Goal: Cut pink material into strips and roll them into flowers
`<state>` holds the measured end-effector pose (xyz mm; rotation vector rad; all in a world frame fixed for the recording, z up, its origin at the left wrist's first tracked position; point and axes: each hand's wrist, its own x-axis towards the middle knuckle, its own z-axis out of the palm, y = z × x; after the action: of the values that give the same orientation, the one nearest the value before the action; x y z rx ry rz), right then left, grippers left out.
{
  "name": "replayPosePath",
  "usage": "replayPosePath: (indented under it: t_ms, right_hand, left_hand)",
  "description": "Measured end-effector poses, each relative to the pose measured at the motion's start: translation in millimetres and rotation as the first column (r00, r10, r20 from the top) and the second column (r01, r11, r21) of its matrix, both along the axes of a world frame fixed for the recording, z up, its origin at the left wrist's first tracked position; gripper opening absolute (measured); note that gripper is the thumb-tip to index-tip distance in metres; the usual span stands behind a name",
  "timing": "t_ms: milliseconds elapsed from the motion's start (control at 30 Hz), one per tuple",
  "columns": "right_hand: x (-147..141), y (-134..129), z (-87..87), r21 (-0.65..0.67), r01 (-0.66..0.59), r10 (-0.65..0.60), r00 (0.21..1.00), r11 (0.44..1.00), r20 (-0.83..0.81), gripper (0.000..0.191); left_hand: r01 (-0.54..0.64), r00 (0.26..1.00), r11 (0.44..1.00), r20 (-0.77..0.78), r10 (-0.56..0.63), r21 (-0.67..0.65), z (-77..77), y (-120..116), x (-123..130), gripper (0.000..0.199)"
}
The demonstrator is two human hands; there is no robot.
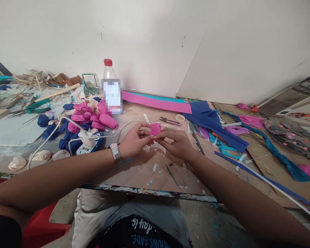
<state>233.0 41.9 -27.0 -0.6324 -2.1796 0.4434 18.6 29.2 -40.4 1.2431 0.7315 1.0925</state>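
Observation:
A small pink crepe paper piece is held between both hands above the middle of the table. My left hand, with a metal watch on its wrist, has its fingers closed on the piece from the left. From the right, my right hand pinches its lower edge. Just behind the hands lie small scissors and a roll of tape. Long pink and dark blue paper strips are stretched out farther back.
Pink and blue paper rolls are piled at the left, around a power strip with a white cable. A red-capped bottle stands behind a lit phone. Pliers lie far left. Teal strips lie right.

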Motion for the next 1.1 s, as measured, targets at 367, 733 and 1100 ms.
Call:
replayPosePath:
  t_ms: [367, 733, 1100]
  right_hand:
    - [3.3, 5.7, -3.9, 0.004, 0.032, -0.032, 0.996, 0.999, 0.086, 0.014]
    - [-9.7, -8.6, -2.1, -0.369, 0.087, -0.124, 0.989, 0.925, -0.076, 0.019]
    - [-18.5, -12.3, -0.7, -0.734, -0.132, -0.209, 0.912, 0.666, -0.353, 0.083]
  left_hand:
    - [0.007, 0.991, 0.963, -0.132, 0.03, 0.27, -7.9, -4.1, -0.6, 0.044]
    - [-0.008, 0.937, 0.906, -0.314, 0.155, 0.423, -4.7, -7.3, -3.3, 0.044]
    - [0.027, 0.949, 0.909, -0.296, 0.107, 0.415, -2.3, -6.5, -6.4, 0.044]
